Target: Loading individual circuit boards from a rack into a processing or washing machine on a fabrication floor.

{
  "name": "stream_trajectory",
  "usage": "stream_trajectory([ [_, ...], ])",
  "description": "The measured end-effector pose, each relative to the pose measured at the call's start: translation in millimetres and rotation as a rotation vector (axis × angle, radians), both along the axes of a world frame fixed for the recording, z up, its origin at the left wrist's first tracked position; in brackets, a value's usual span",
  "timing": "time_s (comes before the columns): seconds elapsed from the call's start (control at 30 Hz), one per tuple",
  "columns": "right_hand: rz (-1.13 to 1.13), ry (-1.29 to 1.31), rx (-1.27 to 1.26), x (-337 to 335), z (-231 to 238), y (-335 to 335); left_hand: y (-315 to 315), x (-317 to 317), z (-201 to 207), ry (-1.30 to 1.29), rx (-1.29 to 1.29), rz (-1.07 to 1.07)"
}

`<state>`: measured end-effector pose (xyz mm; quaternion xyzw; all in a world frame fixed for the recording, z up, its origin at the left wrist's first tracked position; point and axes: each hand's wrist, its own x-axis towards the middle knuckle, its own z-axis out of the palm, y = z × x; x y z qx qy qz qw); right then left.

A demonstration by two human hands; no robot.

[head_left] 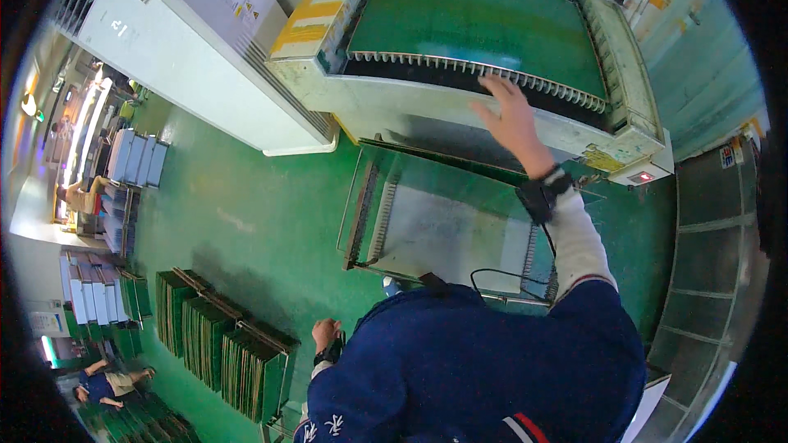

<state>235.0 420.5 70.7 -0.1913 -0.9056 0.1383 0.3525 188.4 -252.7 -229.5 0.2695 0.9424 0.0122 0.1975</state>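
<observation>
My right hand (510,119) reaches forward over the front edge of a machine, its fingers spread and nothing held in them. Just beyond the fingertips, a large green panel (476,20) lies flat in the machine's bed, ringed by rows of small rollers or teeth (566,92). Whether the fingertips touch that edge cannot be told. My left hand (326,332) hangs low beside my body with its fingers curled in, and nothing shows in it. Between me and the machine stands a metal rack (359,217) with toothed sides and a pale, see-through panel in it.
At the lower left, a cart frame (238,320) holds several upright green boards (201,332). A tall white cabinet (205,57) rises left of the machine. Grey framed panels (710,254) line the right side. Two other people (107,385) are farther off at the left.
</observation>
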Motion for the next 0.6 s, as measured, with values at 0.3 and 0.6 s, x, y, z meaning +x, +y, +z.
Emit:
stream_trajectory([
  [0.3,0.03,-0.17,-0.292,82.5,-32.0,-96.0,30.4,-19.6,26.8,-0.214,0.304,0.064],
  [0.6,-0.091,-0.349,-0.1,80.4,-56.5,-112.6,-3.1,-9.2,-27.2,-0.528,0.953,0.9],
])
